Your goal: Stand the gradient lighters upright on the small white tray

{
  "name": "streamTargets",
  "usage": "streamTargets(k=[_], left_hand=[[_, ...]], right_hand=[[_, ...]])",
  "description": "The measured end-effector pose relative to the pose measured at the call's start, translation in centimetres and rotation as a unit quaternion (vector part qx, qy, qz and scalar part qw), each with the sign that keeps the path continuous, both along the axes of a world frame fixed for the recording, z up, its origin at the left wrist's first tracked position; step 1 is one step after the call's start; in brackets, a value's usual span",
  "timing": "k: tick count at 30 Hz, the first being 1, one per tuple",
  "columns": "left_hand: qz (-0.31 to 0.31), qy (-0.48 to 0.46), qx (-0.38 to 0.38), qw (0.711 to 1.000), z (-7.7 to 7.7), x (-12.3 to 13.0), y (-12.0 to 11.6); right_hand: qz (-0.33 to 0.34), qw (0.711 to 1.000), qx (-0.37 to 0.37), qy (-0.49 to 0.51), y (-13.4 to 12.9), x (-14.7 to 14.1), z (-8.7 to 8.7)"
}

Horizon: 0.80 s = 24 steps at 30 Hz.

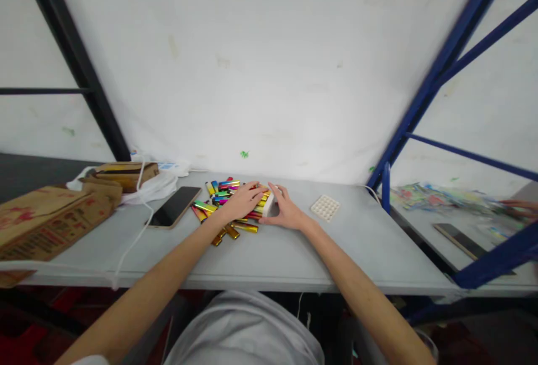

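A loose pile of shiny, multicoloured lighter-like cylinders [205, 206] lies on the grey table. My left hand [244, 202] rests over the right part of the pile, palm down; what its fingers hold, if anything, is hidden. My right hand [286, 209] curves around the right end of a white tray-like piece [268, 206], thumb and fingers on its edge. Several of the yellow and red cylinders sit against that white piece, between my hands. To the right, a white grid-like piece with several round cells [325, 208] lies flat, touched by neither hand.
A dark phone [175, 207] lies left of the pile. Cardboard boxes [54, 216] and a white cable [133, 241] are farther left. Blue metal posts [420, 104] stand at the right, with another person's hand [521, 206] beyond them. A white wall [269, 73] backs the table [269, 264].
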State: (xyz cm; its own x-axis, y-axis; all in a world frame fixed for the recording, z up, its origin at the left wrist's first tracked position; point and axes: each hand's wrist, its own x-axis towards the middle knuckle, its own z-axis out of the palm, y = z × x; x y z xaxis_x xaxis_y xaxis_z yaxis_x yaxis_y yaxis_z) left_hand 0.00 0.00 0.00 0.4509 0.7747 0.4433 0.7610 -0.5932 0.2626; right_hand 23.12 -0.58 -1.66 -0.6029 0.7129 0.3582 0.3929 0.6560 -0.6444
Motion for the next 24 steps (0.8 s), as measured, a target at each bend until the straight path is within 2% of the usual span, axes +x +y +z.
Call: streamTargets(k=[9,17,24], left_hand=[[-0.005,0.000,0.002,1.000,0.1,-0.4,0.1],[0.058,0.019,-0.002,0.998,-0.1,-3.3,0.8],[0.048,-0.001,-0.012,0.999,0.4,-4.2,0.9]], right_hand=[[-0.001,1.000,-0.003,-0.003,0.0,0.0,0.0],[0.003,1.000,-0.003,-0.003,0.3,0.2,-0.1],[0.003,1.000,-0.010,-0.001,0.3,0.2,-0.1]])
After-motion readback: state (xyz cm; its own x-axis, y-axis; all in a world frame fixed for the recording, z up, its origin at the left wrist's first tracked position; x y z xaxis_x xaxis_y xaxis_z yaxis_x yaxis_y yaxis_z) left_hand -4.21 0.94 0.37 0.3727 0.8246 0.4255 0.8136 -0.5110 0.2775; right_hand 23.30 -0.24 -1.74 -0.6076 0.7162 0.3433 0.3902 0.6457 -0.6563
